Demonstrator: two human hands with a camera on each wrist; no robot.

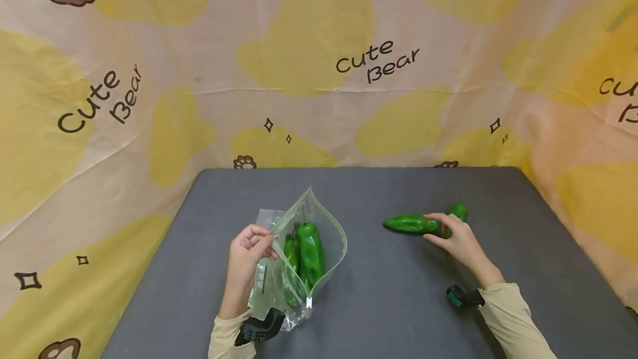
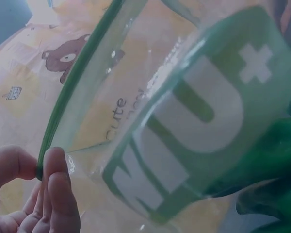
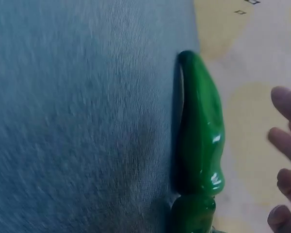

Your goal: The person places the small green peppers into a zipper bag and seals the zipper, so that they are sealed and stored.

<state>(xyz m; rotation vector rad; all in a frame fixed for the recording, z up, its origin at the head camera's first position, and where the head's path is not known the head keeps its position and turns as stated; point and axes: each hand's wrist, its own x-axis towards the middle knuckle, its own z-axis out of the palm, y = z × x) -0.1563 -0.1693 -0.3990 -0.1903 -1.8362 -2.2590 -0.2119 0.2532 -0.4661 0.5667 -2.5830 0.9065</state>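
My left hand [image 1: 251,251] pinches the rim of a clear zip bag [image 1: 335,270] between thumb and fingers. The bag's mouth gapes wide, and several green peppers [image 1: 311,251] sit inside it. In the left wrist view, the fingertips hold the green zip strip [image 2: 63,111], beside a green printed label [image 2: 184,126]. To the right, a long glossy green pepper [image 1: 406,224] lies on the table, creased across its length in the right wrist view. Over its stem-side part hovers my right hand [image 1: 461,242], thumb and fingers spread; the right wrist view shows fingers [image 3: 286,141] apart from it.
A grey table [image 1: 379,314] carries the bag and the pepper. A small slider [image 1: 309,302] sits at the near end of the bag's zip. Behind and at the sides hangs a printed cloth [image 1: 309,43] with yellow patches and lettering.
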